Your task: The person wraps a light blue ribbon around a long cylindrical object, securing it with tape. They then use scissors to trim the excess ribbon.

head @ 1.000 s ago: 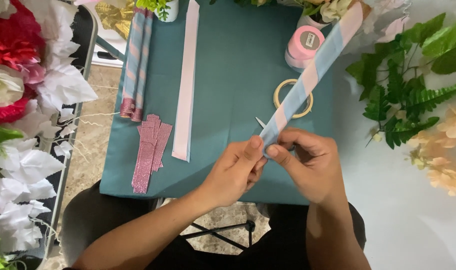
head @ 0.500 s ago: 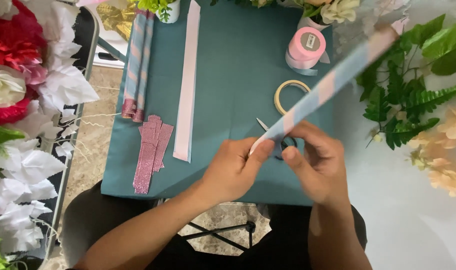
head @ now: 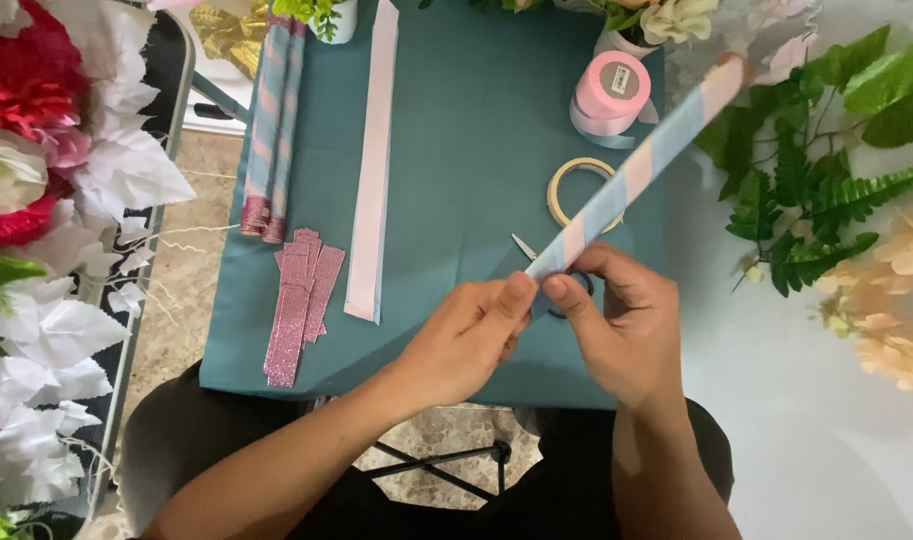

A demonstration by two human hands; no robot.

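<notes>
A long stick wrapped in pale blue and pink ribbon (head: 636,172) slants from my hands up to the right, over the teal table (head: 456,130). My left hand (head: 471,330) pinches its lower end with fingertips. Touching the same end from the right, my right hand (head: 616,320) grips it with thumb and fingers. Scissors (head: 524,248) lie under the hands, only the blade tip showing. A ring of beige tape (head: 568,180) lies behind the stick.
A pink ribbon spool (head: 611,88) stands at the back. A long pink strip (head: 374,160), two finished wrapped sticks (head: 271,130) and pink glitter strips (head: 298,300) lie at left. Artificial flowers (head: 36,150) flank the left, green fern leaves (head: 826,170) the right.
The stick's far end has swung rightward and lower, lying flatter. Both hands stay at its lower end with fingers shifted slightly.
</notes>
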